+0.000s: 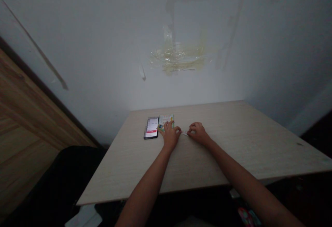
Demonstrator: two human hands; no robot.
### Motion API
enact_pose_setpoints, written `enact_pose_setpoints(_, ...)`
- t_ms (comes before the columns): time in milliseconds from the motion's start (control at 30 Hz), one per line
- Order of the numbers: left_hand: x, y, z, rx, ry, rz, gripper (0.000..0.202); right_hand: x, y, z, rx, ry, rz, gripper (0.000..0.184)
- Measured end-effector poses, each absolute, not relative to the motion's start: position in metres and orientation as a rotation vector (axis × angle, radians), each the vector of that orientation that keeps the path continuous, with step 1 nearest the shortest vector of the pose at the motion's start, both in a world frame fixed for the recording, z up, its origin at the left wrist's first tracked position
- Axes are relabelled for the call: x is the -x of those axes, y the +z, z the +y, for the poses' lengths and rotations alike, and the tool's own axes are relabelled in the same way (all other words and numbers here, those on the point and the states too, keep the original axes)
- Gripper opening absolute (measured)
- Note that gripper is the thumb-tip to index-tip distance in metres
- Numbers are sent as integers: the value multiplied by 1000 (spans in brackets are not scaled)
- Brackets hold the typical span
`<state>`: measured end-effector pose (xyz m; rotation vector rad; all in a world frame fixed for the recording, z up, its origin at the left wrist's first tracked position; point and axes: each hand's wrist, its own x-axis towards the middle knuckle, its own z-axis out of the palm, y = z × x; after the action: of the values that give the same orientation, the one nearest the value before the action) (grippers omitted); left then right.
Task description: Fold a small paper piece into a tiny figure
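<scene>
Head view: a small white paper strip [184,133] lies on the bench [241,140] between the left hand [169,136] and right hand [198,133]. It appears light and flimsy; take hold at its ends. The fingers [191,130] curl inward around it; any pinch cannot be confirmed. The left hand overlaps a printed card [166,120], beside a smartphone [151,127].
</scene>
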<state>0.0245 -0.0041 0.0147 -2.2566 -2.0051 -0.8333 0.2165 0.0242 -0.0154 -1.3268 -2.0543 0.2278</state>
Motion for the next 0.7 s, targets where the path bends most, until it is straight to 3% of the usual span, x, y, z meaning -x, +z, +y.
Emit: enact_pose_setpoints(700, -18, 7, 2, 2324, -854, -1839, 22, -218, -6, 18, 917, 377, -2241, 12)
